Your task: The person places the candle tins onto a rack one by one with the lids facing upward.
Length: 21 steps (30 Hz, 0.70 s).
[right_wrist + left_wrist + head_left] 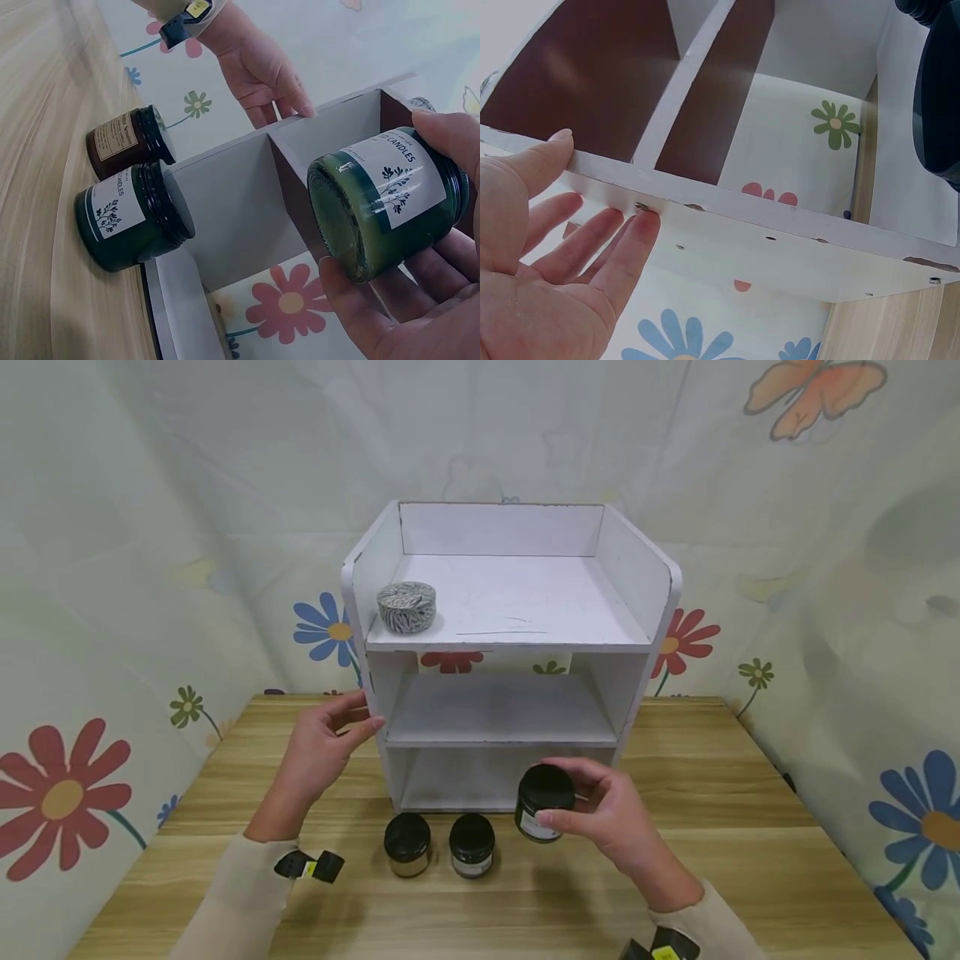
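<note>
My right hand (pixel 611 814) holds a dark green candle jar (pixel 546 802) with a black lid above the table, in front of the shelf's lower right. In the right wrist view, its white label (pixel 401 176) reads "candles", and the fingers and thumb are round the jar. My left hand (pixel 326 743) grips the left side panel of a white shelf unit (pixel 510 647), thumb at the front edge and fingers against the outer face. On the table before the shelf stand a brown candle jar (pixel 127 142) and another green candle jar (pixel 131 217), both lidded.
A round grey patterned tin (pixel 407 607) sits at the left of the top shelf. The unit has raised sides and two lower compartments. It stands on a wooden table (pixel 712 810) against a flowered cloth backdrop (pixel 187 485).
</note>
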Each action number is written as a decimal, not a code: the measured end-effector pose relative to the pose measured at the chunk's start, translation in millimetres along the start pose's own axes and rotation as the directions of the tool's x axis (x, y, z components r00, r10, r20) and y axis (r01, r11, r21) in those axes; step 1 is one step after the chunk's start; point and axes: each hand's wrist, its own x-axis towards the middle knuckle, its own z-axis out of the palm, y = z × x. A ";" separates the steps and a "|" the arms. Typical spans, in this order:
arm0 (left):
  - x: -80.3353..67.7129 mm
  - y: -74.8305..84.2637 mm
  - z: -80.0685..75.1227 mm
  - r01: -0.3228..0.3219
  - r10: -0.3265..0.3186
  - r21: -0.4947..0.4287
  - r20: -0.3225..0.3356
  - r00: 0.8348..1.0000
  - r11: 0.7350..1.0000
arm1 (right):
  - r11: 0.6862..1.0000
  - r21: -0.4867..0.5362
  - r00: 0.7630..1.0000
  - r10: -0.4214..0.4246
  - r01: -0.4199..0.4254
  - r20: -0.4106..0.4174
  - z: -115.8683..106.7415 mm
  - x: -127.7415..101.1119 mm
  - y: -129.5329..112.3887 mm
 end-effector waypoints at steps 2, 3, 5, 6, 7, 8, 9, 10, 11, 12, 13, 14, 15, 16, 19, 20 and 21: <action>0.1 0.1 0.2 -0.001 0.001 -0.001 -0.001 1.000 1.000 | 1.000 -0.008 1.000 0.009 -0.009 -0.002 -0.1 0.5 -1.0; 0.2 0.0 0.1 -0.001 0.001 -0.001 0.000 1.000 1.000 | 1.000 -0.012 1.000 0.011 -0.011 -0.002 -0.1 0.8 -1.5; 0.3 -0.1 0.0 0.000 0.000 0.000 0.002 1.000 1.000 | 1.000 -0.024 1.000 0.014 -0.014 -0.004 0.0 1.3 -2.4; 0.4 -0.1 0.0 0.003 -0.003 -0.001 0.001 1.000 1.000 | 0.999 -0.029 1.000 0.015 -0.015 -0.005 0.0 1.6 -2.9; 0.4 -0.2 0.1 0.004 -0.004 -0.001 0.002 1.000 1.000 | 0.999 -0.034 1.000 0.016 -0.016 -0.006 0.1 1.7 -3.3; 0.5 -0.3 0.1 0.005 -0.005 -0.001 0.002 1.000 1.000 | 0.999 -0.037 1.000 0.014 -0.014 -0.007 0.2 1.9 -3.6; 0.5 -0.3 0.1 0.006 -0.006 -0.001 0.003 1.000 1.000 | 0.999 -0.038 1.000 0.012 -0.012 -0.007 0.3 2.1 -3.9; 0.5 -0.5 0.1 0.007 -0.007 -0.002 0.003 1.000 1.000 | 0.999 -0.040 1.000 0.010 -0.011 -0.007 0.3 2.3 -4.2; 0.6 -0.5 0.2 0.008 -0.008 -0.002 0.003 1.000 1.000 | 0.999 -0.036 1.000 0.008 -0.008 -0.005 0.4 2.5 -4.5; 0.7 -0.6 0.2 0.008 -0.008 -0.003 0.003 1.000 1.000 | 0.999 -0.032 1.000 0.006 -0.006 -0.003 0.4 2.7 -4.6; 0.7 -0.7 0.1 0.007 -0.007 -0.002 0.003 1.000 1.000 | 1.000 -0.028 1.000 0.005 -0.005 -0.002 0.3 2.9 -4.8; 0.5 -0.5 0.1 0.007 -0.007 -0.001 0.003 1.000 1.000 | 1.000 -0.023 1.000 0.005 -0.005 -0.001 0.3 3.1 -4.9; 0.5 -0.5 0.1 0.007 -0.007 -0.002 0.003 1.000 1.000 | 1.000 -0.019 1.000 0.005 -0.005 -0.001 0.2 3.2 -4.9; 0.5 -0.6 0.2 0.006 -0.006 -0.001 0.002 1.000 1.000 | 1.000 -0.016 1.000 0.006 -0.006 0.001 0.1 3.4 -5.0; 0.1 -0.4 0.3 0.005 -0.005 0.002 0.001 1.000 1.000 | 1.000 -0.009 1.000 0.007 -0.007 0.003 0.0 3.6 -5.3; 0.1 -0.4 0.3 0.006 -0.006 0.002 0.000 1.000 1.000 | 1.000 -0.009 1.000 0.008 -0.008 0.004 0.0 3.6 -5.5; 0.1 -0.4 0.4 0.005 -0.005 0.001 0.000 1.000 1.000 | 1.000 -0.010 1.000 0.006 -0.006 0.006 0.0 3.8 -5.8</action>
